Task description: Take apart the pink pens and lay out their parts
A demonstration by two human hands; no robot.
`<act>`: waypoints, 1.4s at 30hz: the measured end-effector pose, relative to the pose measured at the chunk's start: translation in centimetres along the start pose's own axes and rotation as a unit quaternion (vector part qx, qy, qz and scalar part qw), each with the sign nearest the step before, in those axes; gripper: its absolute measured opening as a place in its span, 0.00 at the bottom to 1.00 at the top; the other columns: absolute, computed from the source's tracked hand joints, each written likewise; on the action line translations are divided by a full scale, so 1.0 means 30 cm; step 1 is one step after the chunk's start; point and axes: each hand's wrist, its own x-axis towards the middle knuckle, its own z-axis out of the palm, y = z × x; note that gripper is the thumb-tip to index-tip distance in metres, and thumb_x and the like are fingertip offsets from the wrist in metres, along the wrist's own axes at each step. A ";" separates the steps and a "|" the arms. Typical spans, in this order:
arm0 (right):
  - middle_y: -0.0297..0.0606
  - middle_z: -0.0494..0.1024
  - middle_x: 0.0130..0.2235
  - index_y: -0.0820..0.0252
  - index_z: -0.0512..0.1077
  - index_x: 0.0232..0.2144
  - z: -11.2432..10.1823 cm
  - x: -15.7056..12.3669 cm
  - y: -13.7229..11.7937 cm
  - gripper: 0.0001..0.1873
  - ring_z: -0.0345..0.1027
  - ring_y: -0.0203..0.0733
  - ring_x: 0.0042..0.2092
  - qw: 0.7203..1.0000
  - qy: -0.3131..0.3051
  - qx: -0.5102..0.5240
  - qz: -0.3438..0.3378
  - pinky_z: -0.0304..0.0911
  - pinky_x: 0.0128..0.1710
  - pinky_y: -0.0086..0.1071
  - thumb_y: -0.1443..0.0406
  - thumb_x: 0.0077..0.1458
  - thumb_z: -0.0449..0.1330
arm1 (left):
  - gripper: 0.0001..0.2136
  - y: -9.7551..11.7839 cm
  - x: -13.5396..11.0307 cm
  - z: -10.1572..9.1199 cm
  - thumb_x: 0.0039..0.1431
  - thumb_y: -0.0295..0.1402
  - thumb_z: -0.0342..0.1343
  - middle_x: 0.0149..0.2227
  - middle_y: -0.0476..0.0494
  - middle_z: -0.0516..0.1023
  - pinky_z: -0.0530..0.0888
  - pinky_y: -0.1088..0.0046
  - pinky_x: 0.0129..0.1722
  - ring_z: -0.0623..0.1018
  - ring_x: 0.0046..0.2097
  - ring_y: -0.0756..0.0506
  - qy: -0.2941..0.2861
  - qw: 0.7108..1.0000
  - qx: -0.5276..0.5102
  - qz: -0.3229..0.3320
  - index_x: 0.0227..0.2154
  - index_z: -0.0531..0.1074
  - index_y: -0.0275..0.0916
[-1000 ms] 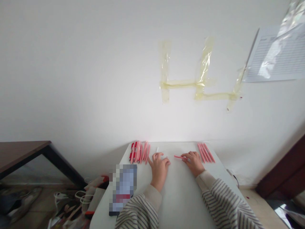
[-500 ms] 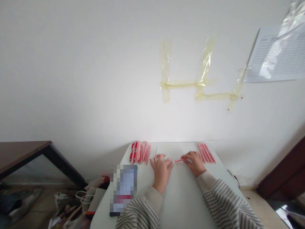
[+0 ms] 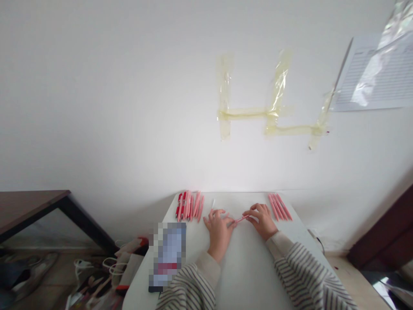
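A slim pink pen piece (image 3: 241, 219) spans the gap between my two hands over the white table. My right hand (image 3: 262, 220) pinches its right end between thumb and fingertips. At its left end, the thumb and forefinger of my left hand (image 3: 220, 230) are closed on it, while the other fingers of that hand spread out. Another bit of pink shows just behind the left fingertips, mostly hidden. Beyond my left hand lies a thin white stick (image 3: 213, 203). Several pink pens (image 3: 279, 206) lie side by side to the right of my right hand.
Several pink and red pens (image 3: 189, 206) lie in a group at the table's back left. A blurred-out phone-like object (image 3: 167, 256) is near the left edge of the white table (image 3: 248, 267). Behind stands a wall (image 3: 145, 107) with tape strips; a dark desk (image 3: 35, 204) is at left.
My right hand has shifted slightly left, and the pink piece now reaches the left fingertips, closing the small gap between them. The pens on the table have not moved.
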 end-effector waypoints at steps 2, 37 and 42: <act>0.40 0.73 0.44 0.40 0.81 0.43 0.002 0.000 0.005 0.11 0.63 0.49 0.48 1.000 -0.001 0.008 -0.006 0.58 0.55 0.46 0.60 0.62 0.60 | 0.04 0.002 0.000 -0.003 0.51 0.37 0.68 0.53 0.46 0.75 0.56 0.29 0.63 0.64 0.63 0.31 0.004 1.000 -0.001 -0.001 0.32 0.83 0.51; 0.42 0.75 0.43 0.45 0.81 0.44 0.001 0.006 0.056 0.11 0.66 0.50 0.48 0.998 0.043 0.035 0.015 0.65 0.51 0.44 0.61 0.64 0.59 | 0.02 0.000 -0.002 -0.020 0.50 0.34 0.68 0.54 0.49 0.76 0.47 0.28 0.64 0.64 0.63 0.32 0.007 1.000 -0.010 -0.024 0.28 0.81 0.50; 0.42 0.75 0.42 0.45 0.82 0.42 0.012 0.005 0.063 0.10 0.66 0.50 0.48 0.999 0.039 0.032 0.019 0.65 0.51 0.46 0.61 0.62 0.60 | 0.04 0.001 -0.004 -0.026 0.51 0.34 0.68 0.54 0.47 0.75 0.47 0.32 0.64 0.65 0.61 0.35 0.025 1.000 -0.001 -0.017 0.31 0.82 0.51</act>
